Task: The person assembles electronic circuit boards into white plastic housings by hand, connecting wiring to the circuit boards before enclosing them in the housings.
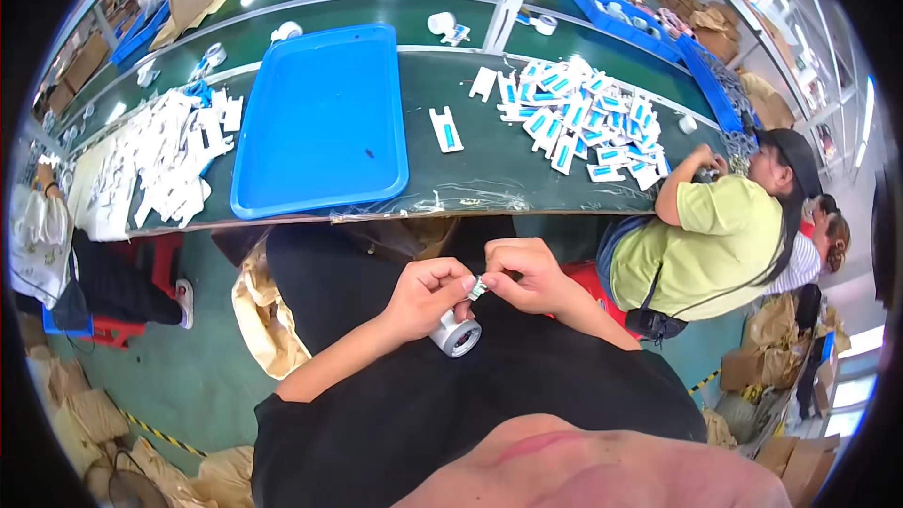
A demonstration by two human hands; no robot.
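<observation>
Upper left, a blue rectangular tray (320,122) on the bench (435,85) bears dark specks. Mid-frame, the left hand (423,296), just above a grey-white cylindrical housing (457,335), clamps a small green-white piece (478,289) between its fingers, as does the right hand (529,275). Upper right, a blue bin (632,36) holds round pale parts (614,10).

Two hands (419,299) (529,277), one green-white piece (478,289), one near tray (324,122)

The one head-worn fisheye view looks down from close above the hands (420,299), taking in the bench (451,83) beyond them.
</observation>
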